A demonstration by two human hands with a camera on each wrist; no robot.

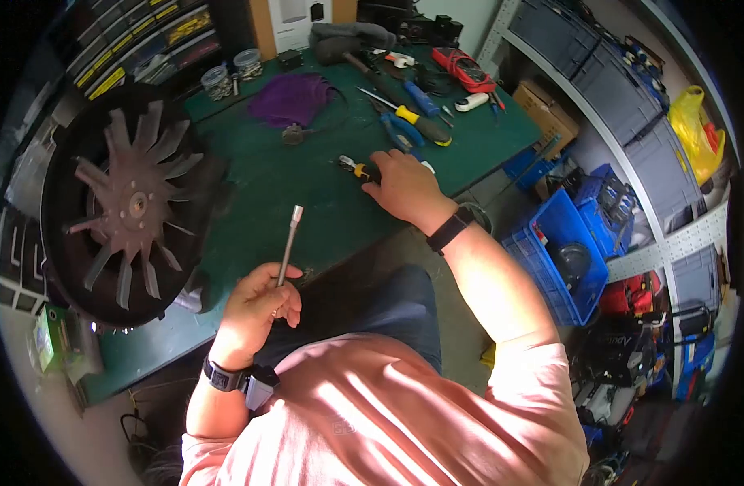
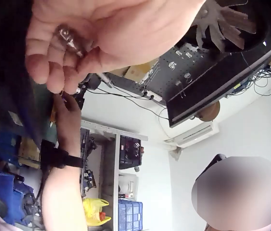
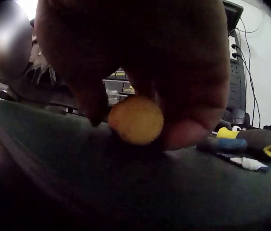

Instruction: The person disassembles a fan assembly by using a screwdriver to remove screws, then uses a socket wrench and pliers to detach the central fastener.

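Note:
The left hand holds a thin metal rod with a socket-like end, pointing up and away from the body; in the left wrist view its metal end lies across the curled fingers. On the green table the right hand has its fingers around a yellow and black handled tool, whose metal head sticks out to the left. The right wrist view shows the tool's round yellow end between thumb and fingers, low over the tabletop. How firmly they grip is hard to tell.
A large fan stands at the table's left. Beyond the right hand lie a yellow-black screwdriver, blue-handled pliers and a red meter. A purple cloth lies farther back. Blue crates stand to the right.

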